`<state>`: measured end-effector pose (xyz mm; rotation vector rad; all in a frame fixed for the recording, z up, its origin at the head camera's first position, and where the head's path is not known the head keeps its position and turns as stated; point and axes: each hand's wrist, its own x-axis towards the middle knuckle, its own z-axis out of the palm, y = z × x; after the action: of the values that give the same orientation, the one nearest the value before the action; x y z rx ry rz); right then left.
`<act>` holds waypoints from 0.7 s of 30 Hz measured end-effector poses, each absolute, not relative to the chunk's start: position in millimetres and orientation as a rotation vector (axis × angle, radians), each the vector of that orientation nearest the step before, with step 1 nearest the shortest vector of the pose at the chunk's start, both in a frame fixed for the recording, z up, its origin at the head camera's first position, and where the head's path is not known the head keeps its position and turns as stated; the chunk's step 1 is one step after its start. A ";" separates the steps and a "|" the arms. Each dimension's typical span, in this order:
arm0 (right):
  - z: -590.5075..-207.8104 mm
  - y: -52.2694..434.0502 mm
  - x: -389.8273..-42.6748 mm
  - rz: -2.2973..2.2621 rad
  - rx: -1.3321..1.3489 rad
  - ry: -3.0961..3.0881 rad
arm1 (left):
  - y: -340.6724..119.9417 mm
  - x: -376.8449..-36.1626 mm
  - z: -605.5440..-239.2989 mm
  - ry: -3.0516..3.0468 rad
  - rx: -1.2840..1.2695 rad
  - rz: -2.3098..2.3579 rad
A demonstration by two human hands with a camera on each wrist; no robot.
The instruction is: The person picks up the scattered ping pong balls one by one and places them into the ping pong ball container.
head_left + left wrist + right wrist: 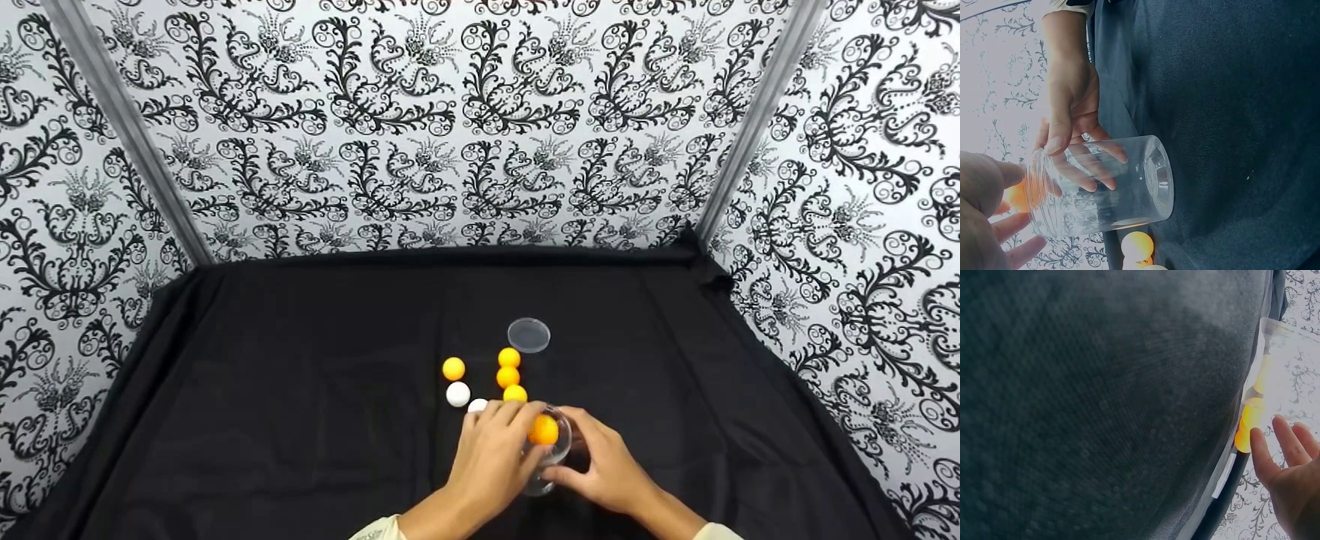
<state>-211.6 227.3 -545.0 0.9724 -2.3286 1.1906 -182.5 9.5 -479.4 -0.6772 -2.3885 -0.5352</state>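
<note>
A clear cylindrical jar (1106, 188) stands upright on the black cloth, its mouth at the top. My left hand (491, 454) pinches an orange ball (544, 430) between thumb and fingers, right at the jar's mouth. Around the jar's other side curves my right hand (611, 465), thumb near the rim and fingers along the far wall, as the left wrist view shows. Just beyond the hands lie three orange balls (508, 376) in a line. A white ball (478, 406) is partly hidden by my left fingers.
Another orange ball (454, 368) and a white ball (458, 394) lie to the left of the line of balls. A round clear lid (529, 335) rests flat behind them. Black cloth (300, 375) covers the table, with patterned walls (450, 150) at the back and sides.
</note>
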 end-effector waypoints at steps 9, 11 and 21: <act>-542.6 226.9 -210.1 1.191 0.949 -2.383 | 9.1 -182.4 -478.7 -2.409 -0.680 -0.558; -542.0 226.9 -209.6 1.192 0.941 -2.395 | 8.8 -182.8 -478.9 -2.402 -0.680 -0.555; -542.8 227.5 -209.1 1.205 0.928 -2.420 | 4.3 -187.4 -476.8 -2.403 -0.660 -0.572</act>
<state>-209.1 227.5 -542.8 0.9278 -2.4202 1.2051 -187.4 4.3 -476.8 -0.6597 -2.4029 -0.5723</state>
